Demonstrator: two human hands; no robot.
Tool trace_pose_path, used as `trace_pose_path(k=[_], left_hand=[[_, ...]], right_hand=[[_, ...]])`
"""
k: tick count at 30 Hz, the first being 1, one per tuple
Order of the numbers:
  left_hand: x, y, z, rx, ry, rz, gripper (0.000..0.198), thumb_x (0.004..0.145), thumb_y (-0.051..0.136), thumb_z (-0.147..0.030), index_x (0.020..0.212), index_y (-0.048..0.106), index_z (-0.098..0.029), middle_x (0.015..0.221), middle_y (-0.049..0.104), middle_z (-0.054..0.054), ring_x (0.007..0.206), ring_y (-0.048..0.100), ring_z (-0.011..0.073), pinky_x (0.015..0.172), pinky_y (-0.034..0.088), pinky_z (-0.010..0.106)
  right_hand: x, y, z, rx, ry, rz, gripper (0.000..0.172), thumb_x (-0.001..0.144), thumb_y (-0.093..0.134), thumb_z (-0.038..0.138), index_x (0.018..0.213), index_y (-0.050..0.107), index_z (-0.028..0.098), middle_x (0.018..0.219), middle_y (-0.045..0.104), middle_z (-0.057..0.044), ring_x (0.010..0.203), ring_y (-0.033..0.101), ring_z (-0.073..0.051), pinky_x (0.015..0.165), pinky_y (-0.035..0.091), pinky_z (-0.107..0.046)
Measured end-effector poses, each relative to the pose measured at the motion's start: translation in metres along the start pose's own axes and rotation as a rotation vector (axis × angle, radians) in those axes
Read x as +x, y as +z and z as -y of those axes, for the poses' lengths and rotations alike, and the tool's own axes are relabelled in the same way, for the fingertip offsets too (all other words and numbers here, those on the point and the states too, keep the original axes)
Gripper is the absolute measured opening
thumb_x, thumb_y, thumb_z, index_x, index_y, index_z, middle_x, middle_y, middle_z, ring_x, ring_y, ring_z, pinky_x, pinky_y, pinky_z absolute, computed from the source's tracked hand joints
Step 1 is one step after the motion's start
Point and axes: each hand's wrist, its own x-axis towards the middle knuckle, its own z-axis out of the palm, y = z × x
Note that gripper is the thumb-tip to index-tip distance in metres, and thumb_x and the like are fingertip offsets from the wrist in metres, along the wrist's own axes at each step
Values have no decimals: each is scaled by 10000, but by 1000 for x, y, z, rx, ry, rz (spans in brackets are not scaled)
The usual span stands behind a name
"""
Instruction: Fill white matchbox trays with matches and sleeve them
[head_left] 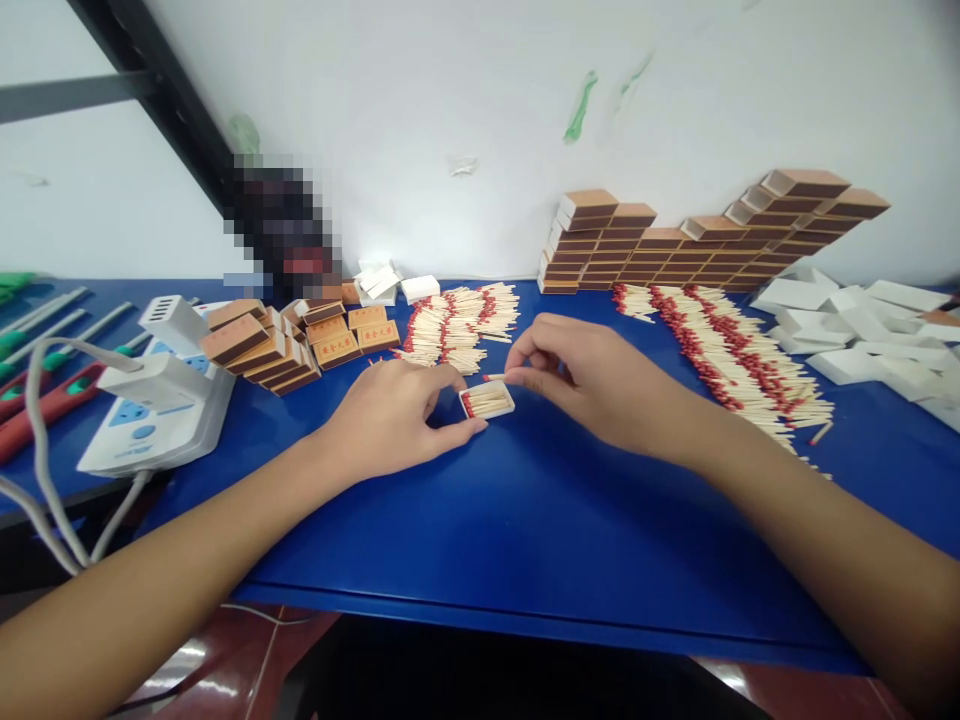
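A small white matchbox tray [487, 401], partly filled with red-tipped matches, lies on the blue table [525, 540]. My left hand [394, 415] curls around the tray's left side, thumb and fingers touching its edges. My right hand [581, 375] pinches a match [493, 377] just above the tray's far edge. One pile of loose matches [457, 325] lies behind the tray. A longer row of matches [731, 355] stretches to the right of my right hand.
Stacked brown matchbox sleeves [697, 240] line the wall at the back right. Printed matchboxes [292, 345] are heaped at the left. Empty white trays [870, 325] lie far right. A power strip with plugs and cables [154, 405] and tools [45, 375] sit far left.
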Motion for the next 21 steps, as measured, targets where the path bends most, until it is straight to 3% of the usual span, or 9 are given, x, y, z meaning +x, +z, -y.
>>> trace_pose_path(k=[6,10,14,18,21], left_hand=[[0,-2,4,26,38,-23,323,883,721,-507,972,748,-198,584,585,-37,539,523,128,569,301,273],[0,-4,3,-13,62,13,330,888,718,-514,981,748,-199,596,599,-41,544,539,124,565,314,268],[-2,-6,-2,-117,164,126,327,878,738,-499,1014,750,-202,585,588,-59,544,560,113,561,341,253],[-4,-6,-7,-135,225,185,289,888,734,-461,1004,752,-196,600,591,-50,563,571,118,558,356,247],[-6,-4,-7,-130,240,180,291,896,722,-462,1005,753,-195,630,614,-36,585,587,126,565,369,247]], right_hand=[[-2,17,16,-90,23,133,97,1020,559,193,958,634,188,981,645,-55,759,564,-162,666,372,-303],[2,16,14,-5,-2,69,87,1002,596,188,971,677,197,901,627,-33,782,568,-165,678,383,-289],[11,23,2,38,-91,-36,151,1019,588,221,1061,732,204,845,612,-29,781,556,-172,697,391,-293],[18,37,-6,5,-129,28,265,1018,567,180,1209,748,214,933,644,-50,835,587,-174,716,404,-293],[19,42,-8,-19,-132,24,290,1032,541,189,1217,761,228,928,640,-53,837,590,-175,700,401,-290]])
